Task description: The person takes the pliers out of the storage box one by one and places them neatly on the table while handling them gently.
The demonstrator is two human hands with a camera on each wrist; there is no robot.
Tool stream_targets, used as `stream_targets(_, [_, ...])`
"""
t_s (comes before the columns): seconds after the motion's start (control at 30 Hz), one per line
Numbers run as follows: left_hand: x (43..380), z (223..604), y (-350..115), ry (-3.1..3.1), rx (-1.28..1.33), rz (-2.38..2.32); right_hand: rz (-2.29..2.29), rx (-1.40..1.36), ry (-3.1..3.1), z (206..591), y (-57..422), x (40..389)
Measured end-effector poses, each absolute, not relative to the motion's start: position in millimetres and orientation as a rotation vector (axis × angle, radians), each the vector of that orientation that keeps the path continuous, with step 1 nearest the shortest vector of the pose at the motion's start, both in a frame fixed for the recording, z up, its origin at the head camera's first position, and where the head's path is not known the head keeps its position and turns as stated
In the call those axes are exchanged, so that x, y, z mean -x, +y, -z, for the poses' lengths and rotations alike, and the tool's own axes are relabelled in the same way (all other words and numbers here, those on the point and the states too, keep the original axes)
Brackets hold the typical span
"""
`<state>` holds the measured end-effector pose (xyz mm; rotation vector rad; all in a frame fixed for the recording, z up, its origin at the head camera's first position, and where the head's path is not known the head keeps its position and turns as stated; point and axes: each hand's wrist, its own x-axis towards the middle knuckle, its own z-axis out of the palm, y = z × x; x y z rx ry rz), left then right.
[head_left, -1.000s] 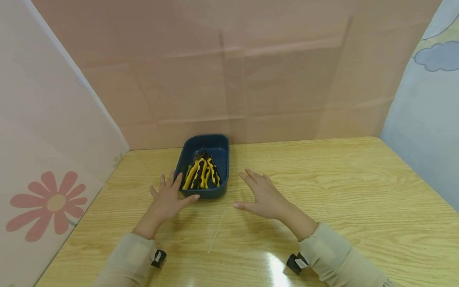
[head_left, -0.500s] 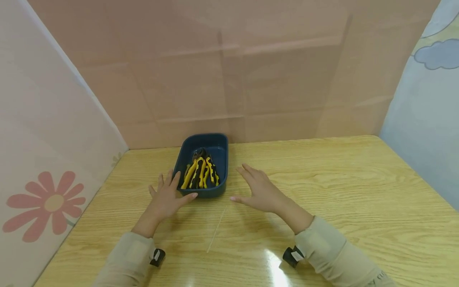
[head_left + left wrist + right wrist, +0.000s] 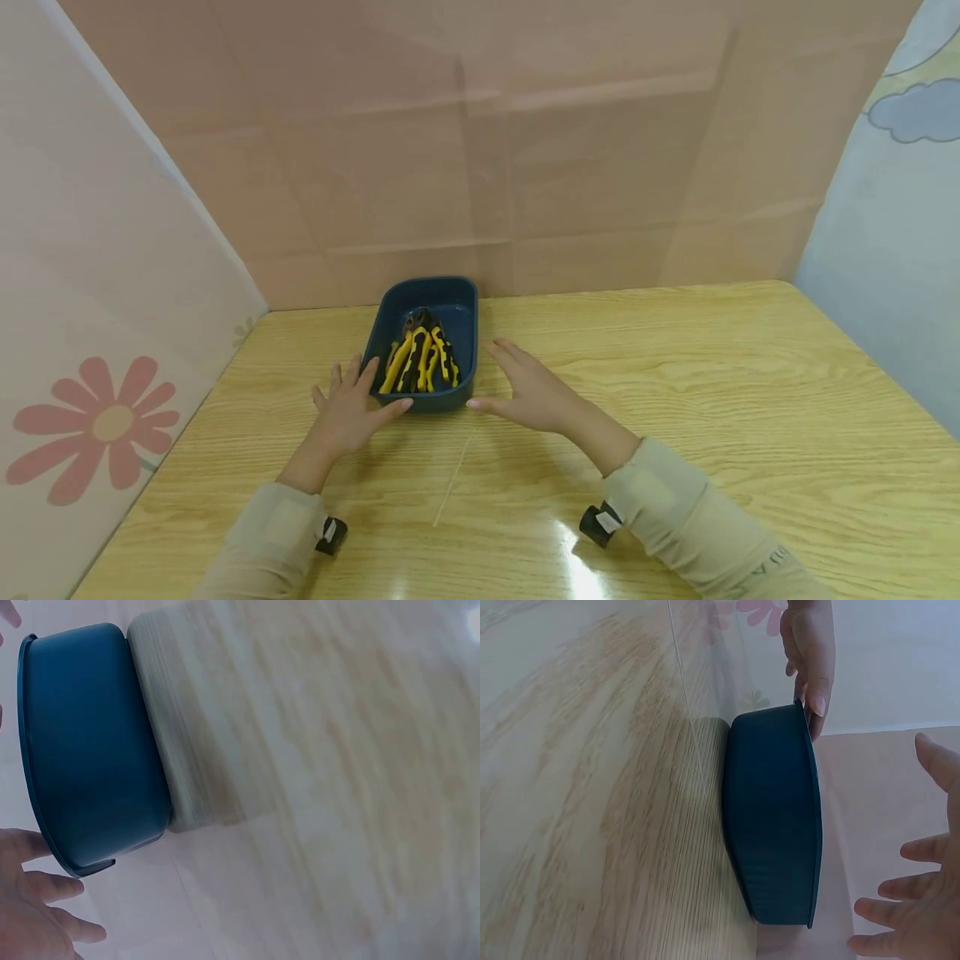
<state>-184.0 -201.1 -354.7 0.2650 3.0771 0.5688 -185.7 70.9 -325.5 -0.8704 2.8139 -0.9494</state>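
Note:
A dark blue bin [image 3: 441,403] stands on the table against the back wall in the head view, with several yellow-and-black handled pliers [image 3: 415,360] lying inside, heads toward the back. My left hand [image 3: 347,423] is at the bin's front left corner, fingers spread along the left rim and thumb before the front rim. My right hand [image 3: 542,400] hovers by the front right corner, its thumb tip close to the bin and its other fingers stretched beside the right wall. Both wrist views show the bin's outer wall [image 3: 94,742] from the side; the right hand [image 3: 922,900] holds nothing there.
The wood-grain table [image 3: 675,375] extends far to the right of the bin. A thin pale line [image 3: 453,483] runs on the tabletop between the forearms. A pinkish-brown sheet [image 3: 585,183] closes off the back, and printed panels flank both sides.
My right hand has moved left, closer to the bin's right side. The left hand has stayed at the left corner, and the bin and pliers keep their place.

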Motion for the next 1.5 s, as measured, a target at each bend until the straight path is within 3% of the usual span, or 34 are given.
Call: stream_targets(1.5, [188.4, 359.0, -205.4, 3.095, -0.224, -0.597, 1.078, 0.925, 2.666, 319.3, 35.1, 208.1])
